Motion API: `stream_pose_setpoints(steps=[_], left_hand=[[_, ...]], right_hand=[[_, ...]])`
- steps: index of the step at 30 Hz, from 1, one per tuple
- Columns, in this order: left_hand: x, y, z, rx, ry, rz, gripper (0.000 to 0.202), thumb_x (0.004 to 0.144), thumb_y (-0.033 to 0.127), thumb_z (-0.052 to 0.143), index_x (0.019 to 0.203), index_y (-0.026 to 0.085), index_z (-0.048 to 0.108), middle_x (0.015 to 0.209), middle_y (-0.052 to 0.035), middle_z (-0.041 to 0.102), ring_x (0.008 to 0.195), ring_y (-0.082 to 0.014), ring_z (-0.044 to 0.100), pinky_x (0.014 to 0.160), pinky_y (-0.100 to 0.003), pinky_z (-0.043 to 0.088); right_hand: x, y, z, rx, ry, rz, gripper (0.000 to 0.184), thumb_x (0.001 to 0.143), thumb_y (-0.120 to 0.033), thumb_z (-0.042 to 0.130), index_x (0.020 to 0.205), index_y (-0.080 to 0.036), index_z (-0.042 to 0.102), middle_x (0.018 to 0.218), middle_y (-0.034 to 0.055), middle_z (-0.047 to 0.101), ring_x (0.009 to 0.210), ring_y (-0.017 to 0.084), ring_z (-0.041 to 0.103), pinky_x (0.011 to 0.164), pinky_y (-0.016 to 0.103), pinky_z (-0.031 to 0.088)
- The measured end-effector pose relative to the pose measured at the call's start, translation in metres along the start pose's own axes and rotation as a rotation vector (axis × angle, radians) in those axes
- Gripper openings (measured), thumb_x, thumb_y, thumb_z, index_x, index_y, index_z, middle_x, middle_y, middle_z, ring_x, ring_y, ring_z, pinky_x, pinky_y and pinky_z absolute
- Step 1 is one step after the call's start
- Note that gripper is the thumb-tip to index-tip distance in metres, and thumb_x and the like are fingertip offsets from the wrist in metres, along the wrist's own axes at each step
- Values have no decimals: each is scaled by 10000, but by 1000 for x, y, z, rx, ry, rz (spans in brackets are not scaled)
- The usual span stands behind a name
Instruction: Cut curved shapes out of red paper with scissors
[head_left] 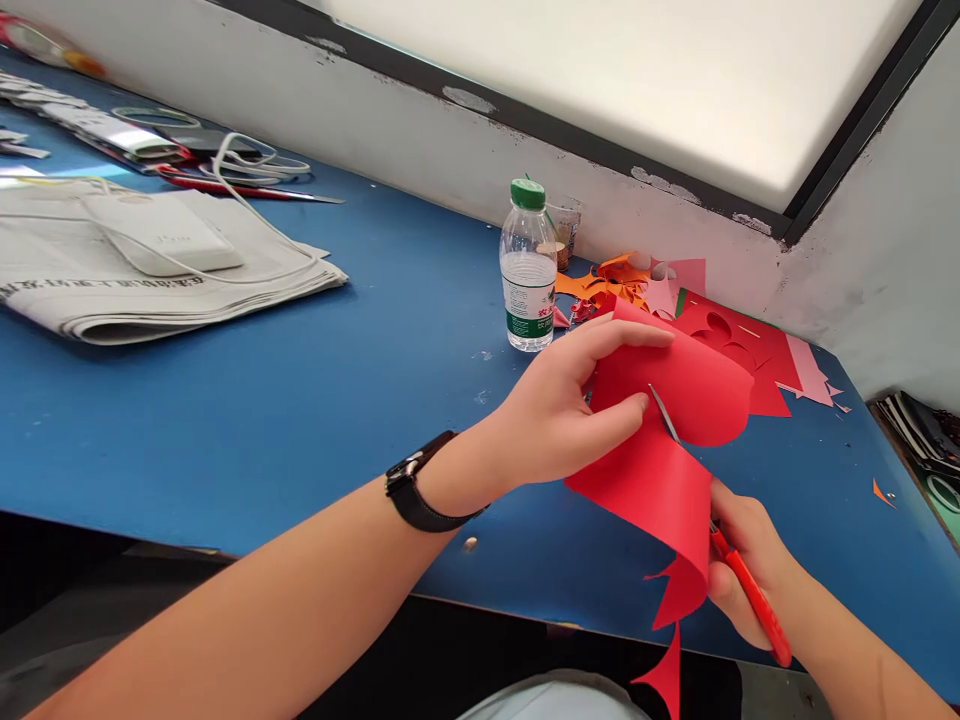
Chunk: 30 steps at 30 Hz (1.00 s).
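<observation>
A sheet of red paper (652, 490) is held above the table by my left hand (570, 400), its thumb and fingers gripping the sheet near the upper left. In my right hand (750, 560) is a pair of scissors (754, 600) with red handles. One blade shows in a cut that runs into the paper, and the sheet curls to both sides of it. Part of the scissors is hidden behind the paper. A ragged strip of the red paper (664, 675) dangles below, past the table's front edge.
A water bottle (529, 270) with a green cap stands behind my left hand. Orange scraps (611, 280) and cut red sheets (772, 360) lie along the wall. On the left are a folded newspaper (285, 285), a white box (165, 235) with a cable and a red knife-like tool (247, 188).
</observation>
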<state>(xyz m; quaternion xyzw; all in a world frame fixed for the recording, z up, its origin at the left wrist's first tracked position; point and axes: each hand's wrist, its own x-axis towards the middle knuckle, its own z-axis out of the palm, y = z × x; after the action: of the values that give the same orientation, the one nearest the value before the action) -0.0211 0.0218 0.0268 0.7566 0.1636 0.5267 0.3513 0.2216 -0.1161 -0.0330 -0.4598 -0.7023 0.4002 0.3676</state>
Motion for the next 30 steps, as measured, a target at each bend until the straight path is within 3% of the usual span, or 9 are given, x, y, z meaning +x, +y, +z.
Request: stream_pose_setpoints(steps=[5, 10, 14, 18, 23, 27, 30], left_hand=[[0, 0, 0, -52, -13, 7, 492, 878, 74, 750, 1362, 160, 752, 1362, -145, 808, 1254, -292, 783, 1030, -373, 690], [-2, -3, -2, -120, -27, 10, 577, 859, 57, 761, 1416, 205, 753, 1392, -133, 803, 1280, -310, 784, 997, -376, 704], [-4, -5, -2, -126, -33, -8, 625, 841, 36, 740, 1436, 225, 750, 1406, -130, 800, 1287, -309, 780, 897, -326, 708], [-4, -2, -1, -127, -27, -16, 645, 819, 32, 743, 1432, 234, 755, 1414, -131, 793, 1283, -310, 777, 894, -331, 712], [-4, 2, -1, -101, -24, -45, 636, 817, 60, 750, 1426, 242, 759, 1388, -132, 797, 1205, -303, 792, 820, -325, 711], [-4, 3, -2, -105, -34, -51, 640, 811, 56, 747, 1426, 235, 762, 1387, -138, 802, 1232, -314, 792, 869, -346, 720], [-3, 3, -3, -108, -43, -42, 645, 812, 56, 744, 1428, 246, 761, 1402, -135, 798, 1268, -322, 786, 905, -359, 725]], right_hand=[[0, -1, -1, -14, 12, -39, 744, 953, -970, 579, 1119, -253, 691, 758, -50, 507, 616, 173, 356, 566, 349, 343], [2, -2, -1, -78, 42, -104, 678, 1024, -908, 543, 1183, -267, 698, 729, -62, 465, 574, 167, 323, 536, 346, 319], [1, 0, -1, -93, 64, -133, 648, 1064, -845, 523, 1337, -282, 693, 736, -53, 491, 564, 180, 353, 530, 349, 319], [-2, 4, -1, -106, 84, -68, 434, 1030, -674, 695, 1214, -281, 716, 728, -48, 501, 575, 179, 358, 543, 349, 340], [-4, 7, 0, -88, 96, -68, 234, 980, -456, 731, 1155, -303, 702, 738, -48, 509, 598, 187, 367, 556, 344, 362], [-3, 4, 0, -118, 113, -80, 224, 921, -270, 708, 1139, -321, 701, 773, -43, 519, 631, 194, 372, 562, 335, 372], [-2, 2, 1, -110, 111, -102, 241, 918, -243, 686, 1145, -323, 698, 801, -35, 544, 641, 202, 402, 561, 339, 383]])
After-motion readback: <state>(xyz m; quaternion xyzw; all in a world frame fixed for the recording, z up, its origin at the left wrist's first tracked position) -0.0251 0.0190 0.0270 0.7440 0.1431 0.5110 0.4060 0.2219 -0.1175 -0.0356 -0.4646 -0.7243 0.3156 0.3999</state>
